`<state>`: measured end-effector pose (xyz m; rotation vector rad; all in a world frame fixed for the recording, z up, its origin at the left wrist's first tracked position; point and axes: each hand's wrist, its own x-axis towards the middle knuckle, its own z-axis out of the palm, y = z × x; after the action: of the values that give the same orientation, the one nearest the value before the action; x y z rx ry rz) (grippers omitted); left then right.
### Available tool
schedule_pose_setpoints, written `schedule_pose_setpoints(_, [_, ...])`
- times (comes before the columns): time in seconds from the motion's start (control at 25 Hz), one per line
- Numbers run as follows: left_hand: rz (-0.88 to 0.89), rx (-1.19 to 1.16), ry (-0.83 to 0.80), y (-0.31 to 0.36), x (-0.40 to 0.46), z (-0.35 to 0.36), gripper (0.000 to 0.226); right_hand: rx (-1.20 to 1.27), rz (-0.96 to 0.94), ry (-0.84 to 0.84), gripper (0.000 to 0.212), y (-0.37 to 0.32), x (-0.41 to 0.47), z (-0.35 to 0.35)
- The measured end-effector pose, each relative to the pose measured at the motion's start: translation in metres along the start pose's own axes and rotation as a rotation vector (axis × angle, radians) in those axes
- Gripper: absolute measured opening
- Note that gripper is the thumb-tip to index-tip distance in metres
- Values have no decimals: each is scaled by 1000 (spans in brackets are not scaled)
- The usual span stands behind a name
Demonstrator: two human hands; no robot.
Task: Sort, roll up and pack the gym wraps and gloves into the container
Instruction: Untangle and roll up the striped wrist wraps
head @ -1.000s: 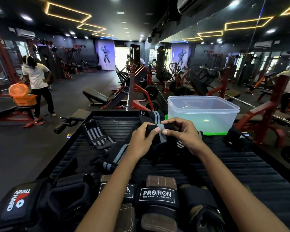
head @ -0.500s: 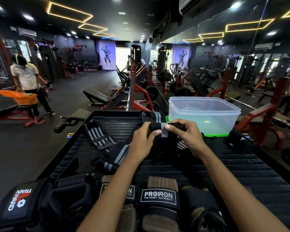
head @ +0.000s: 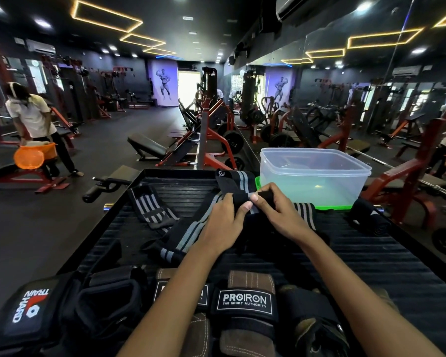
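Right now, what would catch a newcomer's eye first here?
Two hands, left hand and right hand, pinch a black and grey wrap at the centre. Just behind sits a clear plastic container, and gym gloves lie nearest the camera.

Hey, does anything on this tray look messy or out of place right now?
Nothing damaged. Two striped wraps still lie unrolled: one crumpled at the tray's far left, another draped over its far edge beside the empty container.
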<state>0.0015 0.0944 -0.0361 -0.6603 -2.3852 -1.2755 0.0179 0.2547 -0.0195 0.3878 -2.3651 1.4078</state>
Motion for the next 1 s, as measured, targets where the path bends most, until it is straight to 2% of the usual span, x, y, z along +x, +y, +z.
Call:
schedule_pose_setpoints(0.24, [-18, 28, 0, 0, 1, 0, 31, -119, 8, -22, 26, 1, -1, 1])
schedule_pose_setpoints(0.36, [-71, -66, 31, 4, 3, -3, 31, -21, 18, -20, 33, -3, 0, 0])
schedule_pose_setpoints(0.44, [-144, -210, 13, 5, 6, -4, 31, 130, 3, 2, 30, -7, 2, -2])
schedule_pose_setpoints(0.52, [-194, -356, -12, 4, 8, -7, 43, 233, -39, 0, 22, -9, 2, -5])
schedule_pose_setpoints(0.64, [-237, -468, -63, 1, 9, -10, 65, 264, -78, -13, 29, -11, 2, -7])
schedule_pose_setpoints(0.8, [-244, -535, -81, 3, 7, -8, 56, 320, -49, 36, 26, -11, 4, -8])
schedule_pose_setpoints(0.92, [-172, -581, -88, 5, 5, -9, 32, 318, -21, 66, 21, -9, 3, -8])
schedule_pose_setpoints(1.0, [-161, -624, -65, 3, 6, -11, 28, 319, 3, 56, 24, -8, 3, -8])
